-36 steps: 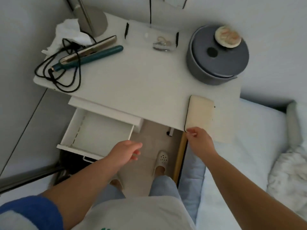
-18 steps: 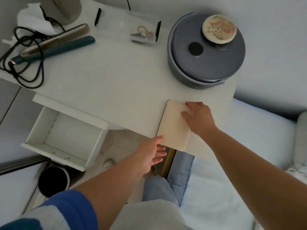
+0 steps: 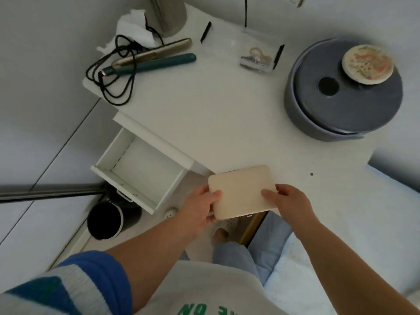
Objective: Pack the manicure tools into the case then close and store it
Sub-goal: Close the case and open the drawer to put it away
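Observation:
A closed cream manicure case (image 3: pixel 242 192) is held flat in the air just past the front edge of the white table (image 3: pixel 227 114). My left hand (image 3: pixel 198 209) grips its left end, thumb on top and fingers underneath. My right hand (image 3: pixel 287 201) grips its right end the same way. To the left, a white drawer (image 3: pixel 138 169) under the tabletop stands pulled out, and nothing shows inside it. No manicure tools are in sight.
On the table lie a teal and gold hair straightener (image 3: pixel 150 60) with a black cord, a clear pouch (image 3: pixel 256 57) and a grey round pot (image 3: pixel 343 92) with a patterned disc on top. A black bin (image 3: pixel 105 220) stands on the floor. A bed (image 3: pixel 363 223) adjoins at right.
The case lay on the table under my right hand; now both hands hold it lifted off the front edge and turned crosswise. My left hand came up and took its left end.

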Action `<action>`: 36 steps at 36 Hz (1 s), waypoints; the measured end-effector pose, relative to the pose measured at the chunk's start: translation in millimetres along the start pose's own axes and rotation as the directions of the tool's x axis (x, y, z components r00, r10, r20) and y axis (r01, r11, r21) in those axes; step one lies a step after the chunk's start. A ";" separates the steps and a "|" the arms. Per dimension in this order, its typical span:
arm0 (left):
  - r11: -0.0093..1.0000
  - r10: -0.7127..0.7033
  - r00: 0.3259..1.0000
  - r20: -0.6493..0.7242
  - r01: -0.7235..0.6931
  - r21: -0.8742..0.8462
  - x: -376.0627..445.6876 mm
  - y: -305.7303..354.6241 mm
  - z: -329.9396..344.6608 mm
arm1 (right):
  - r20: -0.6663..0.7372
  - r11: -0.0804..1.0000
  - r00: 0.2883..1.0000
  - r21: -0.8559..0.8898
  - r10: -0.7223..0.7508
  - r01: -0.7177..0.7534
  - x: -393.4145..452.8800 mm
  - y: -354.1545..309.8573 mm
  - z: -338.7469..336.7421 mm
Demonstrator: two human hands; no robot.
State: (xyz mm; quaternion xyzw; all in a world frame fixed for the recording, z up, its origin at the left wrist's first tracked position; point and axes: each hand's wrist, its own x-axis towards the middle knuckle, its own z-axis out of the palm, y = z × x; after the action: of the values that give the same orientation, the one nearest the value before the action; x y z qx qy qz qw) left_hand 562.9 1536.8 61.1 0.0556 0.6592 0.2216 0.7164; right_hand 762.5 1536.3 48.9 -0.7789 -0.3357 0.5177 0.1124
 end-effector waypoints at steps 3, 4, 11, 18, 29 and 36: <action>0.998 0.067 0.996 -0.056 -0.067 -0.003 -5.4 12.3 -33.0 | 0.081 1.000 0.997 0.016 -0.008 0.006 -16.1 -12.4 28.9; 0.996 0.091 0.992 -0.083 -0.090 0.007 -6.7 16.1 -44.7 | 0.092 1.000 0.996 0.010 -0.016 0.015 -20.7 -16.9 40.6; 0.957 0.276 0.934 -0.226 -0.246 0.153 -9.5 44.2 -126.9 | 0.196 1.000 0.980 0.000 -0.022 0.023 -41.9 -56.4 122.5; 0.888 0.341 0.921 -0.188 -0.250 0.386 12.9 82.3 -213.8 | 0.223 0.997 0.974 -0.074 0.033 -0.017 -48.5 -103.0 203.8; 0.661 0.210 0.974 0.084 -0.205 0.722 63.3 156.3 -288.5 | 0.179 0.956 0.946 0.068 0.269 -0.284 -46.6 -147.8 313.2; 0.602 0.070 0.989 0.129 -0.144 0.785 87.9 165.7 -284.6 | 0.125 0.905 0.917 0.155 0.379 -0.395 -35.0 -150.3 331.3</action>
State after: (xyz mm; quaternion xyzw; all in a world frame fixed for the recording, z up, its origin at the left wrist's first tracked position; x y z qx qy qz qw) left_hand 249.5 1659.1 6.3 0.4151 0.6536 -0.0526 0.6306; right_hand 400.8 1569.4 7.7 -0.7924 -0.1318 0.5925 0.0607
